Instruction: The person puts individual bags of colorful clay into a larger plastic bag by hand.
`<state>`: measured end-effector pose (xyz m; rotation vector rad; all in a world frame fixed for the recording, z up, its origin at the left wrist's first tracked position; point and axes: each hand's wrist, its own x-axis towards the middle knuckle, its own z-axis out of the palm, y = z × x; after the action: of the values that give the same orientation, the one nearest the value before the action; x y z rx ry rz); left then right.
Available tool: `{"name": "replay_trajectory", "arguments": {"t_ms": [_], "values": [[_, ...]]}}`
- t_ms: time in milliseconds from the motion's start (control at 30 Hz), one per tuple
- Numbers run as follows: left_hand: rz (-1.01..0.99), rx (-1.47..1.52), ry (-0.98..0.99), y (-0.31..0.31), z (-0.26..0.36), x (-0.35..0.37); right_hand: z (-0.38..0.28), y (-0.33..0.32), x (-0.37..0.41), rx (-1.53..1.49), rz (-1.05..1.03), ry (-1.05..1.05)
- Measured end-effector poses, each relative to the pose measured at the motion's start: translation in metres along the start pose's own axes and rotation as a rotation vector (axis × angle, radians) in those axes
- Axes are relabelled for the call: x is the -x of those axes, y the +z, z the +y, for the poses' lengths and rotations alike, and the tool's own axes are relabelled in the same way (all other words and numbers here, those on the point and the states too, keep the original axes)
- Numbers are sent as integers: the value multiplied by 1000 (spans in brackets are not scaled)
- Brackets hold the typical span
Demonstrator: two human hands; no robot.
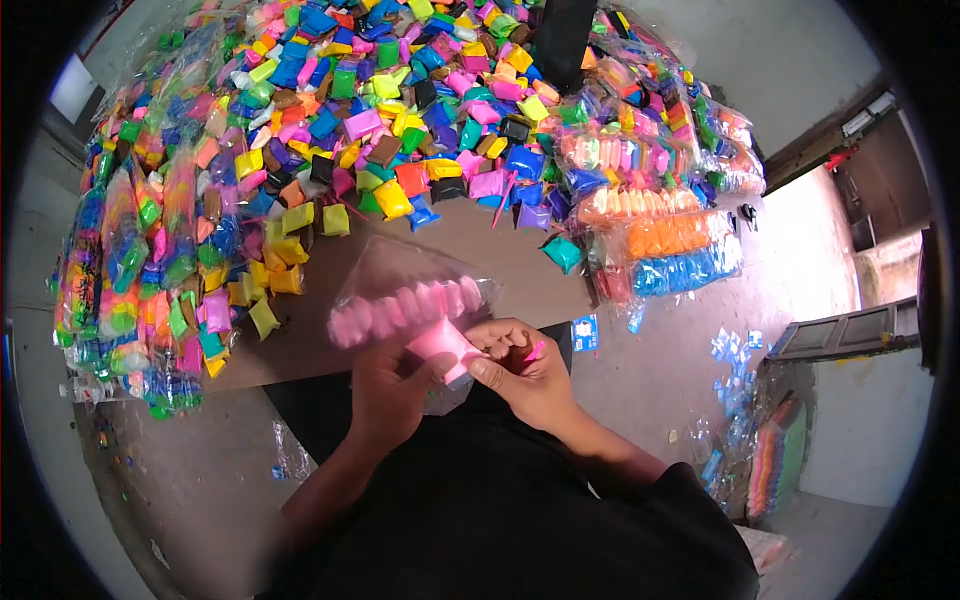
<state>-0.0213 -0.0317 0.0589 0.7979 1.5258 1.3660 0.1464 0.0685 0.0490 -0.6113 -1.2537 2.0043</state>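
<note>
Near the table's front edge, my left hand (388, 390) and my right hand (528, 372) meet over a small pink packet (442, 340). Both thumbs press on its near end. My right hand's other fingers are curled, and a small bright pink piece (536, 351) shows against them; its kind I cannot make out. Just beyond my hands lies a clear plastic bag (385, 262) with a row of pink packets (395, 312) inside. Part of the clear plastic also shows below my hands. My left fingers are partly hidden behind the pink packet and the bag.
A large heap of small coloured packets (400, 120) covers the far side of the brown table (330, 365). Filled clear bags stand at the left (130, 240) and are stacked at the right (665, 240). Blue-and-white wrappers (735, 355) lie on the floor at right.
</note>
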Motion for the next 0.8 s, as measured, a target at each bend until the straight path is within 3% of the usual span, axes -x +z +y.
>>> {"name": "replay_trajectory", "arguments": {"t_ms": [100, 167, 233, 267, 333, 400, 633, 700, 800], "values": [[-35, -124, 121, -3, -11, 0, -5, -14, 2, 238, -88, 30], [-37, -130, 204, -2, -21, 0, -1, -21, -2, 360, -206, -75], [-74, -56, 253, 3, -23, 2, -12, -7, -4, 215, -153, -100], [-75, -55, 251, 4, -21, 4, -17, -2, -5, 70, -97, -123], [-217, 81, 138, 4, -9, 8, -23, -7, -8, 140, -76, -127], [-203, 109, 149, 7, -5, 8, -38, -14, -14, 544, -243, -253], [-222, 151, 185, 11, -12, 8, -42, -16, -13, 633, -262, -275], [-202, 120, 185, 14, -12, 11, -35, -21, -13, 669, -248, -460], [-159, 70, 200, 20, -5, 17, -34, -21, -9, 620, -193, -366]]}}
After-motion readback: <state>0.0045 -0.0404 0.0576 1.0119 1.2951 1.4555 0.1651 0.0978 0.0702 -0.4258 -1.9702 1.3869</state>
